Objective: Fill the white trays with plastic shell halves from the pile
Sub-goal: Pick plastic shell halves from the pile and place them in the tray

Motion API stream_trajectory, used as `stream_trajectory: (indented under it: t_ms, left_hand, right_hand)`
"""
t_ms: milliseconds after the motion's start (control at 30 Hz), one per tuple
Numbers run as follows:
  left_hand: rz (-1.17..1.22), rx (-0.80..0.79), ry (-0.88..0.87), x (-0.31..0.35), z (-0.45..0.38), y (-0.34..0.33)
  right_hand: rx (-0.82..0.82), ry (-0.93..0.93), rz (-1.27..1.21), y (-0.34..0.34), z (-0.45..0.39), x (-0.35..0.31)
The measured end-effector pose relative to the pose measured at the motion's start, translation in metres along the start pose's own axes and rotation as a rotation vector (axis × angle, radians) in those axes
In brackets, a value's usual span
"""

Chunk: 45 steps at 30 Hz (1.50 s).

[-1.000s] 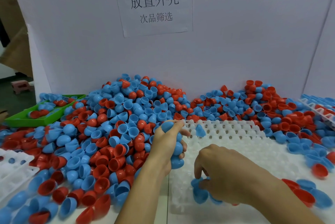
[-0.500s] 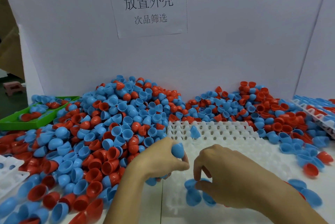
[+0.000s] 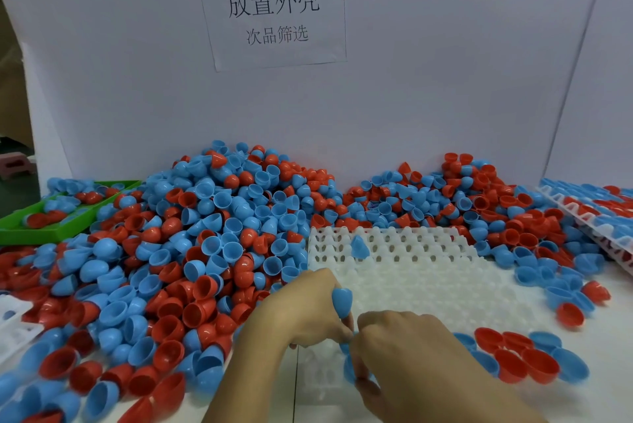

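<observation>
Here the left hand [image 3: 301, 314] clutches blue shell halves [image 3: 342, 302] as a ready supply, while the right hand [image 3: 407, 350] pinches one into the white tray's [image 3: 428, 272] near edge; the pile [image 3: 212, 234] lies left.

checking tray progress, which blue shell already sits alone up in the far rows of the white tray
The lone blue shell near the far edge of the white tray; empty sockets surround it.

Left hand [image 3: 305, 313] dropped from up by the pile to the near left edge of the white tray [image 3: 421, 272], now right against the right hand [image 3: 411, 354]. It's down to one visible blue shell half [image 3: 342, 301], the earlier fistful isn't showing.
</observation>
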<state>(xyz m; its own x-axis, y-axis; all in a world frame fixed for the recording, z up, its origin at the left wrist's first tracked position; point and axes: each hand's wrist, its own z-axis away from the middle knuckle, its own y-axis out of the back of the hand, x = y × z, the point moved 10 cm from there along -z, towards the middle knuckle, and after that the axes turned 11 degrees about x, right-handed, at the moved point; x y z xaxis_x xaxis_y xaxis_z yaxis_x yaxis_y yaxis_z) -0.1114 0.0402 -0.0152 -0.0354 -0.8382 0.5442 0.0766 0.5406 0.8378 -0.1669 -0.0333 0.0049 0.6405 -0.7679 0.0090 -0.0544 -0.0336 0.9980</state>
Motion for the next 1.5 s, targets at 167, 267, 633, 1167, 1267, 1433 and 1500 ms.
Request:
stream_trajectory:
  t_ms: [167,267,633,1167,1267,1433,1500]
  left_hand:
    - [0.062,0.052,-0.009,0.002,-0.002,0.006]
    - [0.059,0.039,-0.023,0.005,-0.001,0.006]
    - [0.026,0.036,-0.056,0.012,0.002,0.005]
    - [-0.039,0.040,-0.077,0.013,-0.001,-0.002]
    - [-0.023,0.044,-0.059,0.010,-0.001,-0.002]
    - [0.027,0.031,-0.069,0.009,-0.002,-0.001]
    - [0.043,0.032,-0.062,0.007,-0.002,0.000]
  right_hand:
    - [0.000,0.021,0.050,-0.002,-0.004,-0.005]
    - [0.020,0.028,0.056,0.001,-0.004,-0.007]
    - [-0.055,0.101,0.150,-0.014,-0.006,-0.021]
    - [0.015,-0.046,0.032,-0.008,0.011,-0.006]
    - [0.029,-0.050,0.020,-0.010,0.010,-0.005]
    - [0.128,-0.051,-0.062,0.002,0.016,0.003]
    - [0.195,-0.077,-0.102,0.016,0.027,0.013]
